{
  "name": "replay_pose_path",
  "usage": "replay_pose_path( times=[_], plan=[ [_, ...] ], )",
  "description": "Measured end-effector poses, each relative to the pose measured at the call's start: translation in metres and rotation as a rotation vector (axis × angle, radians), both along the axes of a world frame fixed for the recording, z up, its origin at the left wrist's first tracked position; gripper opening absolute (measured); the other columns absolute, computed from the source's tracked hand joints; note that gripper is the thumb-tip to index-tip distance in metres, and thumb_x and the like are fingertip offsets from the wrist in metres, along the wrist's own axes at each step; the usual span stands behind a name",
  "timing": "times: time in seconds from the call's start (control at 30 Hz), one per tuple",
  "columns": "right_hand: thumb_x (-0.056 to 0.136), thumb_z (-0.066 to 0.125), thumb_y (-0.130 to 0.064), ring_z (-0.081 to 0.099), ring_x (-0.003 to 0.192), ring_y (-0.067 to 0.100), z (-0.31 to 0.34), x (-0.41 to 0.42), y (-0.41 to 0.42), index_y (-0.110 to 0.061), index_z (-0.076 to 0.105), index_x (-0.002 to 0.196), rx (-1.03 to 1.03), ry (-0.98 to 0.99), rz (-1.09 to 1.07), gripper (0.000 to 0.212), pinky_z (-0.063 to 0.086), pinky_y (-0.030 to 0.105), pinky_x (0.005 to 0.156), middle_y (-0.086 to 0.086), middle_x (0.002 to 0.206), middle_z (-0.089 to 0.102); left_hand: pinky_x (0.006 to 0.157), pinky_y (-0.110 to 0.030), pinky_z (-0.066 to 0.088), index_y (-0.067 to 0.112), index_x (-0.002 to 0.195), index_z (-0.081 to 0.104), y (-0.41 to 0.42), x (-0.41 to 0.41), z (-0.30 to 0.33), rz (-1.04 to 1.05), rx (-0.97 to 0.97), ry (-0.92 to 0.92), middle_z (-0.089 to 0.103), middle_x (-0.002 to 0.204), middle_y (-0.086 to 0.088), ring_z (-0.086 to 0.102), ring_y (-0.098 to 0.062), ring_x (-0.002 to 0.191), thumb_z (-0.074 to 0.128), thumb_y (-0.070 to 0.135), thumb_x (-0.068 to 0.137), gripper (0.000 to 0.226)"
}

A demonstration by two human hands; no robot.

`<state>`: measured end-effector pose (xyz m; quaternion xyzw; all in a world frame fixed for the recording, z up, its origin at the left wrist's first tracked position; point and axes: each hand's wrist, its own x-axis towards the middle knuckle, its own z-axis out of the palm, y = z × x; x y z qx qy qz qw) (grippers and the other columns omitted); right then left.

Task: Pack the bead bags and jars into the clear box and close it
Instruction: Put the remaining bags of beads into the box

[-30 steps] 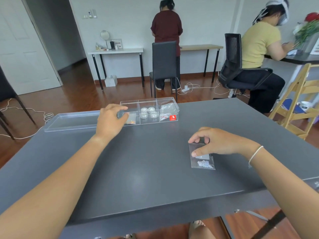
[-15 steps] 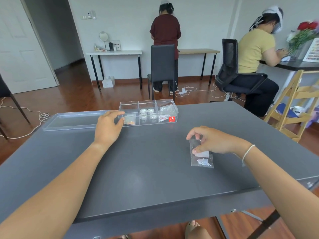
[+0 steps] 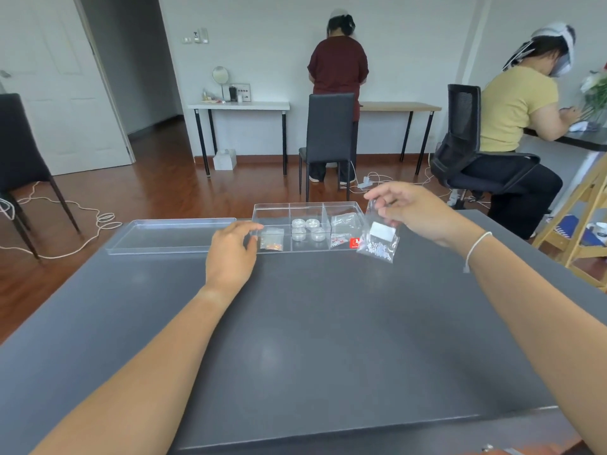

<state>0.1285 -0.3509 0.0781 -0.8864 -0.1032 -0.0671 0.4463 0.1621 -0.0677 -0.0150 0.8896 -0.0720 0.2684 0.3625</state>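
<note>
The clear box [image 3: 272,208] stands at the far edge of the grey table [image 3: 312,323], divided into three compartments. Its left compartment holds a bag of orange beads [image 3: 272,243], the middle one several small round jars [image 3: 308,228], the right one bead bags [image 3: 342,228]. My left hand [image 3: 231,254] rests against the box's left front corner, thumb and fingers on the wall. My right hand [image 3: 407,208] pinches the top of a clear bag of white beads [image 3: 377,239], which hangs in the air just right of the box.
The box's clear lid [image 3: 170,236] lies flat to the left of the box. Beyond the table are a black chair [image 3: 330,139], a person in a dark red top at a wall table and a seated person at the right. A wooden chair [image 3: 581,208] stands at the right.
My right hand has lifted the white-bead bag off the table and carried it up and forward to the box's right end. My left hand stays at the box.
</note>
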Motion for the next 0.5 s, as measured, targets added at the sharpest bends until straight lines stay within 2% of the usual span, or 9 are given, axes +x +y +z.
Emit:
replay_pose_path(
  times=[0.1, 0.2, 0.27, 0.4, 0.5],
  plan=[
    [0.085, 0.048, 0.002, 0.051, 0.067, 0.012, 0.014, 0.021, 0.008, -0.015, 0.060, 0.108, 0.051, -0.117, -0.074, 0.031, 0.045, 0.018, 0.063, -0.004, 0.081, 0.055, 0.083, -0.026, 0.038, 0.017, 0.106, 0.064, 0.000, 0.001, 0.000, 0.022, -0.004, 0.002, 0.063, 0.120, -0.003, 0.048, -0.026, 0.118, 0.050, 0.008, 0.088, 0.025],
    [0.085, 0.053, -0.003, 0.053, 0.081, 0.013, 0.020, 0.044, 0.016, -0.021, 0.061, 0.109, 0.032, -0.218, -0.166, 0.031, 0.044, 0.015, 0.065, 0.001, 0.097, 0.057, 0.081, -0.026, 0.037, 0.017, 0.106, 0.065, 0.002, 0.001, 0.000, 0.029, -0.023, 0.001, 0.064, 0.119, -0.004, 0.048, -0.026, 0.117, 0.052, 0.010, 0.087, 0.024],
    [0.084, 0.055, -0.004, 0.053, 0.083, 0.013, 0.019, 0.059, 0.021, -0.020, 0.061, 0.108, 0.040, -0.245, -0.196, 0.030, 0.043, 0.013, 0.060, 0.003, 0.100, 0.058, 0.081, -0.026, 0.037, 0.018, 0.106, 0.066, 0.003, 0.002, 0.000, 0.030, -0.033, 0.003, 0.065, 0.117, -0.003, 0.048, -0.026, 0.116, 0.053, 0.012, 0.087, 0.023],
    [0.084, 0.055, -0.005, 0.052, 0.069, 0.007, 0.009, 0.079, 0.031, -0.017, 0.064, 0.101, 0.003, -0.221, -0.200, 0.023, 0.037, 0.003, 0.047, 0.005, 0.098, 0.062, 0.084, -0.026, 0.039, 0.018, 0.104, 0.067, 0.005, 0.003, 0.000, -0.009, -0.077, 0.024, 0.067, 0.114, -0.002, 0.052, -0.023, 0.110, 0.055, 0.016, 0.087, 0.021],
    [0.084, 0.053, -0.006, 0.060, 0.088, 0.022, -0.004, 0.087, 0.038, -0.016, 0.065, 0.098, -0.065, -0.146, -0.186, 0.020, 0.041, 0.008, 0.054, 0.008, 0.106, 0.064, 0.082, -0.021, 0.039, 0.019, 0.102, 0.068, 0.007, 0.004, 0.001, -0.040, -0.145, 0.033, 0.067, 0.107, 0.000, 0.055, -0.016, 0.096, 0.057, 0.017, 0.086, 0.019]
  ],
)
